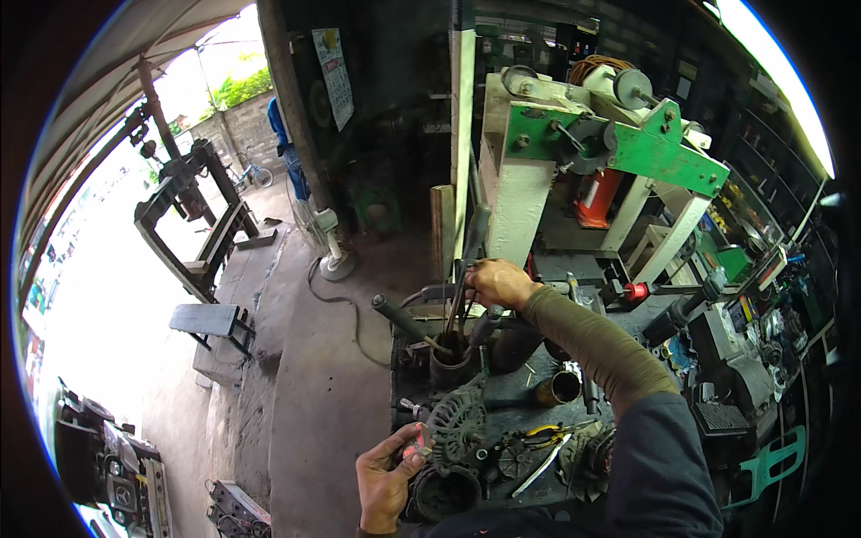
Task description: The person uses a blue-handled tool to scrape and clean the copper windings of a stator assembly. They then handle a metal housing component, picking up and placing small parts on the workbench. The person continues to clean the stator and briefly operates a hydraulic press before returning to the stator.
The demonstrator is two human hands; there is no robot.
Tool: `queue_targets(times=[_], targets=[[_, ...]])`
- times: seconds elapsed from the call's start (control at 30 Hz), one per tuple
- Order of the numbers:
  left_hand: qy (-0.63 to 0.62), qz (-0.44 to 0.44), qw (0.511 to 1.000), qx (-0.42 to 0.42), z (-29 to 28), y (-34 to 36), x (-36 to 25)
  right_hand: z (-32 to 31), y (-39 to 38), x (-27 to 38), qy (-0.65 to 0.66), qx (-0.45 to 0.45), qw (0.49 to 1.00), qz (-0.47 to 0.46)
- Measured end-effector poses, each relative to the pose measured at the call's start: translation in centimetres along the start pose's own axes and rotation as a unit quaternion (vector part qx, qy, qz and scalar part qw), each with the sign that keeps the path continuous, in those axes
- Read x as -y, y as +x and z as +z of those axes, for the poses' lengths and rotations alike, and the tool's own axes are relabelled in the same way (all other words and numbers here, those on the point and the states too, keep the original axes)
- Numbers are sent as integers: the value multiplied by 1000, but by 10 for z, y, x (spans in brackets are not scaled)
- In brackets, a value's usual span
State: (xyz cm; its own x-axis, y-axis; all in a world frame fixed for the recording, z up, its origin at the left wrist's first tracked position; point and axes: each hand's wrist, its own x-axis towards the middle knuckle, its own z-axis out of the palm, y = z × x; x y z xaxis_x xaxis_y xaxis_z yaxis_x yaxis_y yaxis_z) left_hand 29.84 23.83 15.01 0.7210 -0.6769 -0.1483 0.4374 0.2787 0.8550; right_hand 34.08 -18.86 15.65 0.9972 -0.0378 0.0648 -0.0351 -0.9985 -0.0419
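My left hand [384,484] is closed, pinching a small red piece [418,443] between thumb and fingers; its exact kind does not show. Right beside it is a finned alternator housing [456,425], with a dark round motor casing [446,493] below. My right hand [504,284] reaches over the bench to a metal can [451,368] packed with upright tools. Its fingers are closed around the upper end of a thin, dark tool [462,305], whose kind I cannot make out. A black-handled tool [402,318] leans out of the can to the left.
On the bench lie yellow-handled pliers [547,434], a rusty open cylinder [558,389] and several loose parts. A green and cream press frame [574,134] stands behind. A fan [330,242] and its cable are on the floor at left, near a small bench [211,319].
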Motion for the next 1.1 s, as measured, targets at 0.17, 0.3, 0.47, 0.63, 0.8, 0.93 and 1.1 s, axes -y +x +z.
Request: queue_targets(times=[0.17,0.3,0.47,0.63,0.8,0.93,1.1], targets=[[42,-46,998,-2,-8,-7,-3,11,1,-13,28,3,1000,-11],[31,-40,999,-4,-9,-4,-3,26,-3,-28,57,-69,995,-53],[3,-57,998,-10,-15,-3,9,54,0,-53,-40,-161,984,-66],[9,36,999,-1,-8,7,21,73,-1,-64,8,-182,981,-64],[53,-41,997,41,-9,11,10,70,1,-58,55,-178,980,-76],[63,-29,997,35,-9,11,2,50,-5,-49,189,-10,982,28],[24,-25,999,8,-2,13,3,32,1,-23,162,-22,986,15]])
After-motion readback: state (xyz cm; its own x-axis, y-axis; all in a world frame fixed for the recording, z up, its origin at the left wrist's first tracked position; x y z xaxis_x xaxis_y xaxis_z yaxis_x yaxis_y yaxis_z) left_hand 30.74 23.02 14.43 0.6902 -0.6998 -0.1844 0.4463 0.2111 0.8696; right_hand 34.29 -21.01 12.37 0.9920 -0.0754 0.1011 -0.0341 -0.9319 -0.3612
